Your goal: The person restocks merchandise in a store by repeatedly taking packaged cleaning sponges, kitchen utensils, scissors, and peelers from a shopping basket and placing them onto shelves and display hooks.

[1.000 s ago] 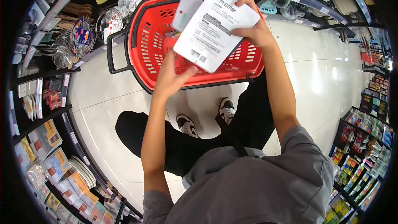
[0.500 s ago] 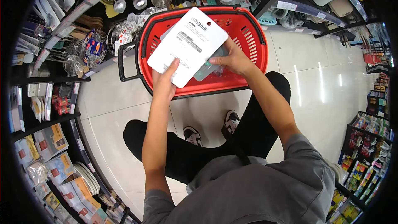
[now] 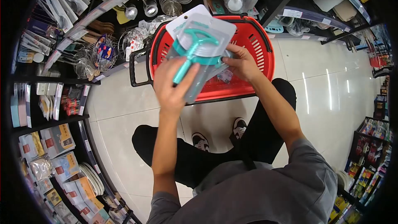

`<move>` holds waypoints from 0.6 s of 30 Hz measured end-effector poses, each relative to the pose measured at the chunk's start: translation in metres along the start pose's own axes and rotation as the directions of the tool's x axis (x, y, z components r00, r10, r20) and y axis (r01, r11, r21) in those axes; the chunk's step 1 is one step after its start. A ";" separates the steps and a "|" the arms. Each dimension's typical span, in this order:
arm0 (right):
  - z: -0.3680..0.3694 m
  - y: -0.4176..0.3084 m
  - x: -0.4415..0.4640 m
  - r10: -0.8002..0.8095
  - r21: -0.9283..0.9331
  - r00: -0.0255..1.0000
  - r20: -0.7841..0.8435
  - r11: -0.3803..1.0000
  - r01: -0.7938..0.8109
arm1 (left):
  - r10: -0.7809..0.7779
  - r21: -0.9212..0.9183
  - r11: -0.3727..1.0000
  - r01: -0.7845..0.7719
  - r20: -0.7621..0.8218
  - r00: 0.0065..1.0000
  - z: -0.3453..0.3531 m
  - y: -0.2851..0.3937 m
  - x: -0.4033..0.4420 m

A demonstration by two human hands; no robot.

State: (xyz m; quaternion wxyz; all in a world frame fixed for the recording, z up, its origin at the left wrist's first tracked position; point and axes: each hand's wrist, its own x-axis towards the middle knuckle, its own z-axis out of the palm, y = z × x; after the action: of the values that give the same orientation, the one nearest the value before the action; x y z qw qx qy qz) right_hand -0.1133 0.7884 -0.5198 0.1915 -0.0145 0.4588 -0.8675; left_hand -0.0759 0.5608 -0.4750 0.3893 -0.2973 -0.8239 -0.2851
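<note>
My left hand (image 3: 173, 84) is closed around a packaged teal-handled utensil (image 3: 194, 52) on a white card, held over the red basket (image 3: 265, 84). The package shows its clear plastic front, tilted with the teal handle pointing down-left. On the right, my right hand (image 3: 242, 63) pinches the edge of a second white-card package, which lies partly behind the first. Inside the basket, a small clear-wrapped item (image 3: 225, 76) shows below the packages. The basket's black handle (image 3: 132, 69) sticks out at its left.
Shelves with whisks and strainers (image 3: 86, 64) curve along the left. Ladles (image 3: 151, 7) hang behind the basket. Packaged goods (image 3: 66, 166) fill the lower left, and another rack (image 3: 365, 153) stands at the right. My shoes (image 3: 200, 142) are on the tiled floor (image 3: 124, 112) below the basket.
The printed white back seen earlier has given way to the clear front with the teal utensil. My left hand has shifted onto the utensil's handle. The basket sits slightly lower and further right in view.
</note>
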 end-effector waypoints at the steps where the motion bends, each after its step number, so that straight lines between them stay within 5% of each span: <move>1: 0.002 0.005 0.000 -0.039 -0.033 0.998 0.054 0.999 0.041 | 0.002 0.077 0.997 -0.006 0.056 0.998 0.007 0.003 -0.004; 5: 0.000 0.008 -0.006 0.066 0.305 0.972 0.223 0.943 -0.135 | -0.079 0.148 0.987 0.055 0.159 0.984 0.027 0.008 -0.015; 8: -0.002 0.012 -0.007 0.040 0.370 0.950 0.310 0.915 -0.159 | -0.160 0.155 0.980 0.122 0.264 0.951 0.035 0.016 -0.019; 10: 0.003 0.015 -0.010 0.060 0.307 0.963 0.262 0.941 -0.143 | -0.168 0.043 0.985 0.165 0.416 0.894 0.034 0.025 -0.019; 12: 0.004 0.025 -0.007 0.016 -0.164 1.000 0.003 0.986 -0.015 | -0.161 -0.069 0.971 0.229 0.520 0.839 0.030 0.034 -0.014; 16: -0.009 0.038 -0.001 -0.049 -0.060 0.996 -0.069 0.997 0.044 | -0.180 -0.225 0.930 0.292 0.415 0.892 0.030 0.025 -0.014; 18: -0.010 0.034 -0.001 -0.037 0.023 0.998 -0.044 0.999 0.038 | -0.355 -0.165 0.902 0.400 0.245 0.902 0.027 0.022 -0.017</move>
State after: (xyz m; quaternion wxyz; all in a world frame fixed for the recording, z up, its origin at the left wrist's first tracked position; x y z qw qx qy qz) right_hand -0.1037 0.7792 -0.5528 0.1653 -0.0020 0.4523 -0.8764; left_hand -0.0640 0.5899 -0.4977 0.2037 -0.1992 -0.8672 -0.4084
